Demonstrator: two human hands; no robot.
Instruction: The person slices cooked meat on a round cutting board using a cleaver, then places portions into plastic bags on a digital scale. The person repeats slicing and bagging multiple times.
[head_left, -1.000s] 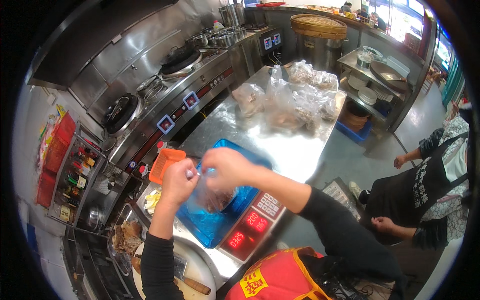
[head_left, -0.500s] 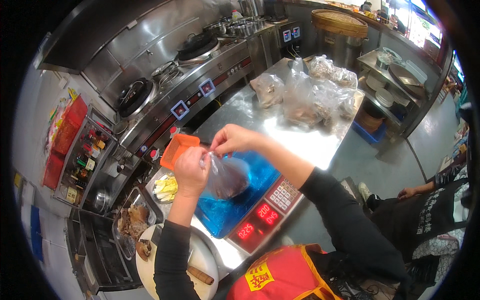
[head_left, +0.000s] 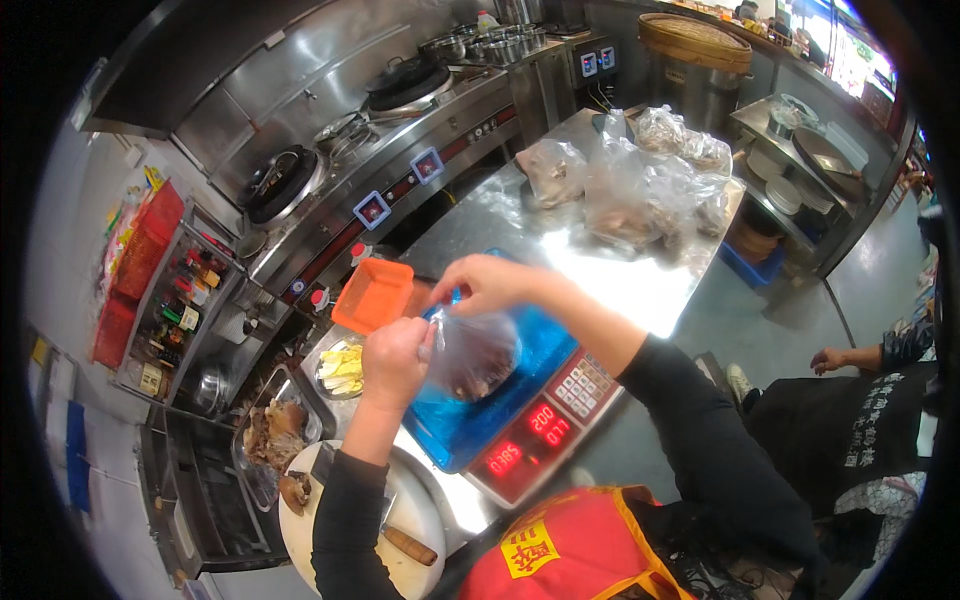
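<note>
A clear plastic bag [head_left: 476,362] with dark contents rests on the blue tray [head_left: 428,436] of a digital scale [head_left: 530,440] with red lit digits. My left hand [head_left: 396,358] is closed on the bag's gathered left side. From above, my right hand [head_left: 482,284] pinches the bag's top with bent fingers, close to my left hand. What exactly lies inside the bag is blurred by the film. Just beyond my hands, an orange plastic basket [head_left: 372,296] stands near the table edge.
Several filled plastic bags [head_left: 625,195] sit on the steel table's far end. At left are a dish of yellow-green leaves [head_left: 342,370], a metal tray of meat [head_left: 275,435] and a round cutting board [head_left: 415,505] with a wooden-handled knife [head_left: 408,545]. Another person [head_left: 830,440] is at right.
The bag sits lower and rounder on the tray, and the scale's digits differ. Both hands remain at the bag's top. The whole view has shifted slightly.
</note>
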